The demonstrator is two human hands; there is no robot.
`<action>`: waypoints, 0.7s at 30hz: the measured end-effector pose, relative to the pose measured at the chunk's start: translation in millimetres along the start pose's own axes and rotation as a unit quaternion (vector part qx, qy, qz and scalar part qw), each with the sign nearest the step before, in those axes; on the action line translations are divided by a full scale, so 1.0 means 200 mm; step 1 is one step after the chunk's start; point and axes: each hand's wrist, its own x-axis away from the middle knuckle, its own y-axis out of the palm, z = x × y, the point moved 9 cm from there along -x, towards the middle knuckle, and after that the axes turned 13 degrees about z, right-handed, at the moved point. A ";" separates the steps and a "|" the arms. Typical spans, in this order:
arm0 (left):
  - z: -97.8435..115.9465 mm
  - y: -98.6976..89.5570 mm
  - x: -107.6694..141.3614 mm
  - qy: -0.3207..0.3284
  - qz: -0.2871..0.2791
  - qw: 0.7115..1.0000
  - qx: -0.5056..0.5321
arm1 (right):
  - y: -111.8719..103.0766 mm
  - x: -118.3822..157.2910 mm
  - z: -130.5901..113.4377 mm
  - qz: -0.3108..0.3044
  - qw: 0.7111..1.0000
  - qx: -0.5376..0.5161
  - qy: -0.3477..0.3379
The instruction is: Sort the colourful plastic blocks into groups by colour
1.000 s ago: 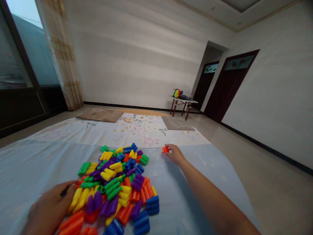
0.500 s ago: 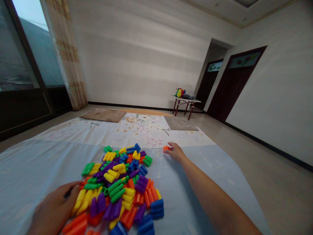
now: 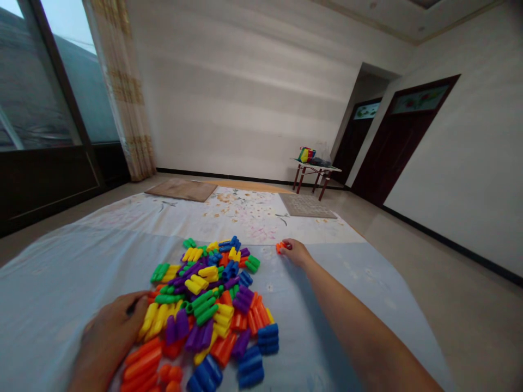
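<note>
My right hand [image 3: 296,253] reaches out over the bedsheet, its fingers closed around a small orange plastic building block [image 3: 281,247] near the seam between the blue and white cloth. To its left lies a heap of bullet-shaped plastic building blocks [image 3: 204,310] in yellow, green, purple, blue and orange. At the heap's left edge is my left hand [image 3: 112,332], thumb and fingers pinched together on an orange block [image 3: 152,294] partly hidden by the fingertips. Yellow blocks [image 3: 157,321] lie right beside that thumb.
A pale floral sheet [image 3: 249,218] covers the surface under the blocks. A brown mat [image 3: 182,189] and a grey patterned mat [image 3: 306,205] rest at its far end. Beyond stands a small table [image 3: 318,167] with a colourful bag [image 3: 305,154]. A curtain [image 3: 122,87] hangs at left.
The camera view has turned slightly left, so the scene sits a little further right. Both hands keep nearly the same places relative to the blocks, and the right still holds its orange block.
</note>
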 end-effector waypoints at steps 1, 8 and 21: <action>0.00 0.01 0.01 -0.009 -0.017 1.000 0.012 | -0.02 0.01 -0.03 0.009 1.000 -0.001 -0.002; 0.07 -0.03 0.05 -0.024 -0.038 0.999 0.021 | -0.02 0.39 -0.41 -0.093 0.991 -0.035 -0.093; 0.10 -0.06 0.06 -0.011 -0.029 0.999 0.019 | 0.04 0.75 -0.52 -0.230 0.965 -0.123 -0.015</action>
